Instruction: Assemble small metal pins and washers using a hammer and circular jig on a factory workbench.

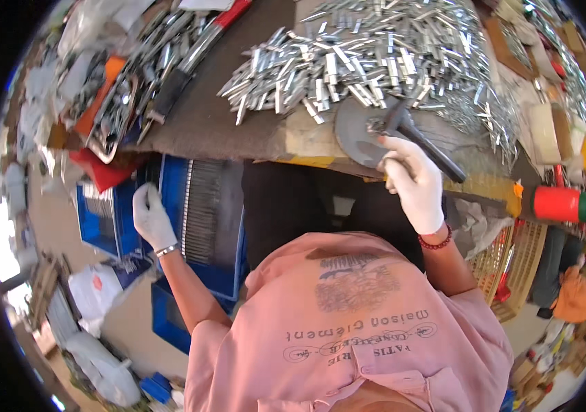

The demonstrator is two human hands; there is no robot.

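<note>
My left hand [153,218], in a white glove, hangs beside the blue bin [237,264] left of my lap. Its fingers are bent and pressed together; what they hold, if anything, is too small to make out. A neat column of thin metal pieces [200,206] fills part of that bin. At the bench edge my right hand [413,184], also gloved, has its fingers curled, and their contents are hidden. Just beyond it, a dark hammer [437,150] rests across a round grey metal disc [353,130]. Loose shiny metal pieces [355,62] are heaped behind the disc.
Thin metal pins [482,110] lie right of the heap. Tools with an orange-handled one [100,99] crowd the bench's left. A red-and-green cylinder [557,204] is at right, above a yellow crate [520,268]. A smaller blue bin [128,218] stands at left; another person [577,295] crouches far right.
</note>
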